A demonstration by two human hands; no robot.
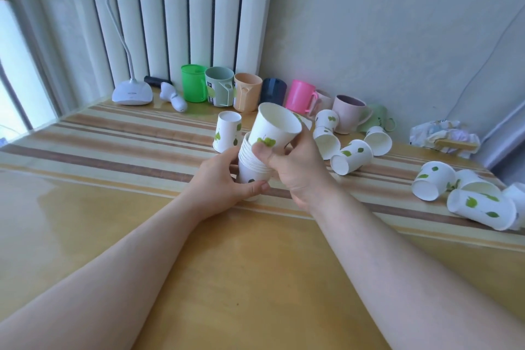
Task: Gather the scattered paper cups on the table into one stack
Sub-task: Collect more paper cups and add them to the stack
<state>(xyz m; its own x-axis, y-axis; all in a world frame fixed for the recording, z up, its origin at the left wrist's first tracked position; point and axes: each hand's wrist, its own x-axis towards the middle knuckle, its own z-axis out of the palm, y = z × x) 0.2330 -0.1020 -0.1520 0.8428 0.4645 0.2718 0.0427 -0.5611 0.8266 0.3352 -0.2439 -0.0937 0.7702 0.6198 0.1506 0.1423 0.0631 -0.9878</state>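
Fingers (262, 187) of left hand (224, 179) grasp the stack (252, 165) mid-surface; right hand (295, 167) pinches a tilted loose cup (274, 128) just above it. Square the cup's base over the stack mouth, then seat it. Scattered cups (352, 156) remain right, one upright cup (227, 135) far-left.

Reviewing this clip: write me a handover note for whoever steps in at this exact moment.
Left hand grips the stack, upright on the table.
Right hand holds a single cup tilted over the stack, not yet nested.
Done: several cups nested.
Left: seat this cup, then the inverted cup behind, the toppled group mid-right, and the cluster at far right.
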